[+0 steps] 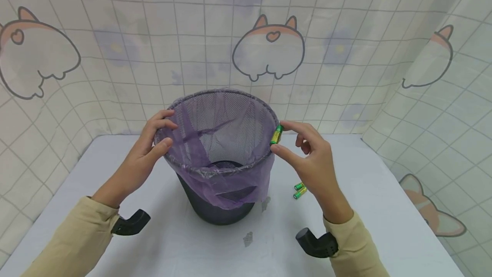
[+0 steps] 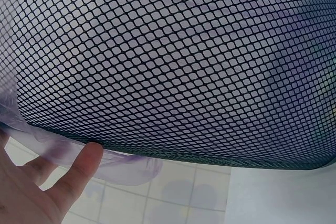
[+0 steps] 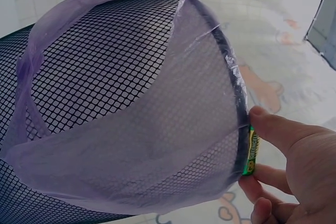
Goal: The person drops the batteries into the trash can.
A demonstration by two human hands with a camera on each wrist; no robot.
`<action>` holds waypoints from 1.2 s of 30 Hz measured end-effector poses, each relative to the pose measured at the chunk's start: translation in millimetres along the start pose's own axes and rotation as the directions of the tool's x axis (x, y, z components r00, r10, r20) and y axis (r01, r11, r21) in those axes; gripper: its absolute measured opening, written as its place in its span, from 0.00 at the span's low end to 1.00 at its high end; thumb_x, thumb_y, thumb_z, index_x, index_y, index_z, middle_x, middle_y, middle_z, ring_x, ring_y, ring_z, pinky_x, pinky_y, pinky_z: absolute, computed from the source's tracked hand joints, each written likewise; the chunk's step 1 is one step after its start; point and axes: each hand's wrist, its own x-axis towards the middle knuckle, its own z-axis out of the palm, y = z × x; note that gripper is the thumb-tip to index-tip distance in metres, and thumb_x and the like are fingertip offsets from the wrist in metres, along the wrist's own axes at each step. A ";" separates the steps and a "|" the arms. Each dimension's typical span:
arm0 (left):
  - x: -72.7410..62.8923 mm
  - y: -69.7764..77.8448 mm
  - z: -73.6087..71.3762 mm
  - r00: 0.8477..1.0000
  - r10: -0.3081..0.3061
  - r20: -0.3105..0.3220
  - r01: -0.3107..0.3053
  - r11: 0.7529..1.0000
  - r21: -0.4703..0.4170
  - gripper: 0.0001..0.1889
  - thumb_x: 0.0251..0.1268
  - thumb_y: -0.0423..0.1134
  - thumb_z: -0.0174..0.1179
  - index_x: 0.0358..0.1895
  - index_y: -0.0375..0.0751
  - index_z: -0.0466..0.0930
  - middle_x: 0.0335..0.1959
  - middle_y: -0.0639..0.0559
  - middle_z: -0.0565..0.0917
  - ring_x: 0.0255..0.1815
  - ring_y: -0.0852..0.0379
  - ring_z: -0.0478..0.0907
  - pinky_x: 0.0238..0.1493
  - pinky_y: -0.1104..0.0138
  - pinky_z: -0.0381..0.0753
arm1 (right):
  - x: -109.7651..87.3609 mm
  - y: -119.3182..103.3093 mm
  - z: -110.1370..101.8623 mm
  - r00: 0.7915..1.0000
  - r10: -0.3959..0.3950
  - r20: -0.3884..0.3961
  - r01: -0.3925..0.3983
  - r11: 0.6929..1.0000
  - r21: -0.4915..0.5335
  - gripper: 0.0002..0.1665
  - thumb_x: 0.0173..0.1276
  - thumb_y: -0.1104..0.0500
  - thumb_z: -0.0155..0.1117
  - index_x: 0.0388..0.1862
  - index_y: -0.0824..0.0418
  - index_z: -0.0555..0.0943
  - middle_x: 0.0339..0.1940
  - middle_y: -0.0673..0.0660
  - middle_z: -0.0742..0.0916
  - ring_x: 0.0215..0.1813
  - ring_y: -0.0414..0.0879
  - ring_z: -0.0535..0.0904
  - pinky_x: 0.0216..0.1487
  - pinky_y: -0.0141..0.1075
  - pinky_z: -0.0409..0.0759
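Observation:
A black mesh trash can (image 1: 215, 215) stands upright on the table, with a thin purple trash bag (image 1: 240, 185) folded over its rim. My left hand (image 1: 147, 140) holds the can's left rim, fingers over the edge; in the left wrist view the thumb (image 2: 86, 161) lies against the mesh side. With thumb and index finger, my right hand (image 1: 311, 151) pinches a green and yellow battery (image 1: 276, 134) by its two ends, right at the can's right rim. The right wrist view also shows this battery (image 3: 251, 153) beside the bag-covered rim.
Two more green batteries (image 1: 300, 193) lie on the white table (image 1: 346, 174) right of the can, close to my right forearm. Grey worn patches (image 1: 248, 239) mark the tabletop in front. A checked curtain with cartoon animals (image 1: 203, 25) surrounds the table at the back and sides.

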 end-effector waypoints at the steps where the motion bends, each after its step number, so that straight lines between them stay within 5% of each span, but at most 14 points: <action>1: 0.0 0.1 0.0 1.000 -0.001 0.000 0.001 1.000 -0.001 0.16 0.72 0.34 0.45 0.61 0.39 0.62 0.76 0.56 0.52 0.79 0.50 0.41 0.63 0.27 0.53 | 0.3 -0.2 0.4 1.000 0.000 0.001 0.000 1.000 0.003 0.29 0.54 0.61 0.75 0.57 0.51 0.81 0.39 0.45 0.77 0.36 0.41 0.64 0.33 0.30 0.60; 14: -0.2 1.1 -0.3 1.000 0.000 -0.003 0.000 1.000 0.014 0.16 0.72 0.34 0.45 0.61 0.38 0.62 0.76 0.55 0.52 0.80 0.51 0.41 0.64 0.27 0.51 | 1.6 1.7 0.8 0.999 -0.008 0.051 0.009 1.000 -0.029 0.30 0.55 0.61 0.74 0.59 0.53 0.80 0.54 0.50 0.82 0.37 0.40 0.64 0.34 0.30 0.61; 36: -0.4 0.3 0.1 1.000 0.001 0.001 -0.001 1.000 0.025 0.17 0.72 0.34 0.45 0.61 0.39 0.62 0.76 0.56 0.51 0.79 0.51 0.41 0.62 0.27 0.56 | -11.6 25.0 -13.3 0.995 0.095 0.015 -0.095 0.994 -0.054 0.26 0.58 0.58 0.72 0.57 0.47 0.80 0.49 0.46 0.83 0.37 0.40 0.64 0.32 0.30 0.61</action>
